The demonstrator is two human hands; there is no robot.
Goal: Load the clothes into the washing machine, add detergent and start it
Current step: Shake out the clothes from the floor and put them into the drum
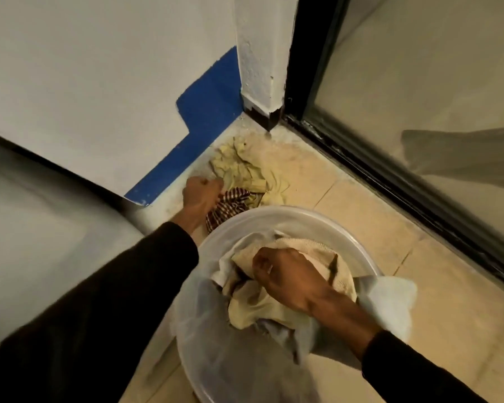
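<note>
Clothes gathering at the floor corner, seen from the head view. Left hand, at centre frame, is closed in a fist round the striped garment, a dark red and white cloth lying on the tiled floor just beyond the rim of the basin; the grip appears meant to lift the piece off the floor. Right hand, lower centre, is curled round the beige cloth inside the translucent basin, probably to press or steady the load so the next piece can be added. The basin stands on the floor in the lower middle of the frame and holds several pale garments, one white piece hanging over its right rim. Yellowish clothes lie crumpled in the corner, touching the striped garment, and remain to be collected.

Surroundings: a curved grey-white body at the left edge, possibly the washing machine, though no door or controls show; a white wall with a blue painted band at upper left; a dark-framed glass door at the right. The basin rim crowds the left hand's path back from the corner. No detergent is visible.
</note>
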